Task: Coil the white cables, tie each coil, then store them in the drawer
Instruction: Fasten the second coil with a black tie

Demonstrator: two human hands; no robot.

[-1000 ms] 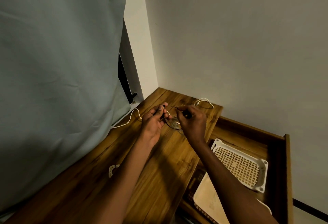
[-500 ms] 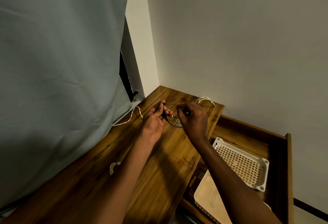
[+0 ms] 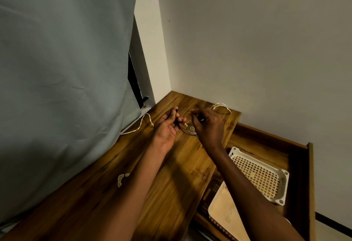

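Head view: right hand (image 3: pixel 208 124) hides most of the coiled cable (image 3: pixel 190 129).

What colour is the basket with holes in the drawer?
White, or creamy white: the basket, clearest in the head view.

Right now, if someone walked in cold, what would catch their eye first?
Both hands, left and right, meet over the far end of the wooden table, pinching a thin dark tie around a small cable coil. To the right, the open drawer holds a white perforated basket. A grey curtain fills the left.
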